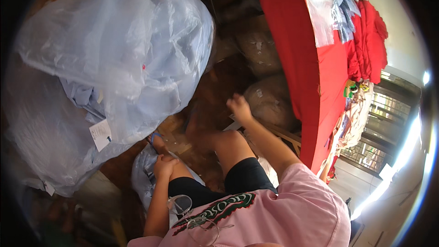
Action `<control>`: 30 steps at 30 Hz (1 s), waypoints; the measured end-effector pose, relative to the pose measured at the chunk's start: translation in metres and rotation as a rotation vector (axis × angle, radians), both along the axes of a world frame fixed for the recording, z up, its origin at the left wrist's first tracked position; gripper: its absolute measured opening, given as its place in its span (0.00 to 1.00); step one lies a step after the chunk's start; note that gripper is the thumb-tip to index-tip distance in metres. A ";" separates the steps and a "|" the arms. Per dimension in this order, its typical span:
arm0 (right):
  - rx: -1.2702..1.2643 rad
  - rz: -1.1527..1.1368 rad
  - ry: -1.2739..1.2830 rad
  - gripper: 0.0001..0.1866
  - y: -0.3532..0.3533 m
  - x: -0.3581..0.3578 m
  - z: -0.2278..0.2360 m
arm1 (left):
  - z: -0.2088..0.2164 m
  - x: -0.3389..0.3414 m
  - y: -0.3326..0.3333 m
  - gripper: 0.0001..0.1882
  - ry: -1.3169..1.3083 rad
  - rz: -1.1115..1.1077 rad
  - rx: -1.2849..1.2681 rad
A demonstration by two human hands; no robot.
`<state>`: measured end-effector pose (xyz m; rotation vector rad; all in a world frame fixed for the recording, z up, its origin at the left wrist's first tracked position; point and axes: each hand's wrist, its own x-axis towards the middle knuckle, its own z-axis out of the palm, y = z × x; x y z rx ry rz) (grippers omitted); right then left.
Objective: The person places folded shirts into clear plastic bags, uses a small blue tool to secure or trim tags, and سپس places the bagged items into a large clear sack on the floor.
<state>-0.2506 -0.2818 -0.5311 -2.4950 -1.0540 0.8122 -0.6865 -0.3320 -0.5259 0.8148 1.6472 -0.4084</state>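
My left hand (pixel 164 167) lies over my bent left knee, its fingers laid on the skin and holding nothing. My right hand (pixel 238 106) is raised beyond my right knee, fingers curled in with nothing visible in them. A large clear plastic bag (pixel 151 41) of light blue folded garments fills the upper left, beyond my left hand. A white paper tag (pixel 100 135) with handwriting hangs on its lower side. Under my left leg is another crumpled plastic bag (pixel 142 167). Eyeglasses (pixel 201 231) hang at the front of my pink shirt.
A table draped in red cloth (pixel 292 59) stands on the right, with packaged garments (pixel 322 13), red clothes (pixel 366 41) and beige cloth (pixel 354 119) on it. Several filled plastic bags (pixel 270 100) sit in the shade beside it. Barred windows (pixel 379 119) line the far right wall.
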 end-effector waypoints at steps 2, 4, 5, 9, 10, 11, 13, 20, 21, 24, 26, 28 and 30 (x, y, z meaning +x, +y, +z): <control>0.129 -0.422 0.454 0.29 0.103 0.025 -0.003 | -0.004 -0.001 0.005 0.50 0.024 0.040 -0.006; 0.280 -0.523 0.541 0.20 0.192 0.072 -0.020 | -0.013 0.003 0.014 0.49 0.034 0.063 0.042; 0.381 -0.514 0.575 0.19 0.232 0.099 -0.037 | -0.019 0.009 0.019 0.49 0.039 0.085 0.065; 0.369 -0.608 0.785 0.22 0.387 0.161 -0.070 | -0.035 0.037 0.045 0.45 0.110 0.085 0.105; 0.525 -0.646 0.811 0.21 0.412 0.168 -0.083 | -0.040 0.040 0.046 0.44 0.138 0.089 0.124; 0.601 -0.664 0.847 0.21 0.439 0.181 -0.101 | -0.044 0.045 0.047 0.43 0.163 0.098 0.145; 0.741 -0.676 0.887 0.20 0.471 0.257 -0.142 | -0.043 0.055 0.061 0.41 0.196 0.089 0.134; 0.752 -0.352 0.501 0.15 0.517 0.396 -0.159 | -0.080 0.073 0.071 0.38 0.075 0.157 0.237; 0.630 -0.039 0.065 0.15 0.489 0.377 -0.157 | -0.081 0.080 0.069 0.38 0.044 0.135 0.224; 0.234 0.133 -0.145 0.21 0.363 0.111 -0.184 | -0.035 0.031 0.040 0.37 0.223 0.124 0.193; 0.010 0.134 -0.211 0.20 0.256 0.084 -0.108 | -0.035 0.021 0.023 0.36 0.113 0.122 0.269; 0.063 -0.049 -0.166 0.20 0.155 0.089 -0.050 | -0.027 0.017 0.007 0.36 0.035 0.109 0.315; -0.015 -0.049 -0.245 0.19 0.123 0.098 0.021 | 0.002 0.008 0.000 0.33 0.050 0.054 0.344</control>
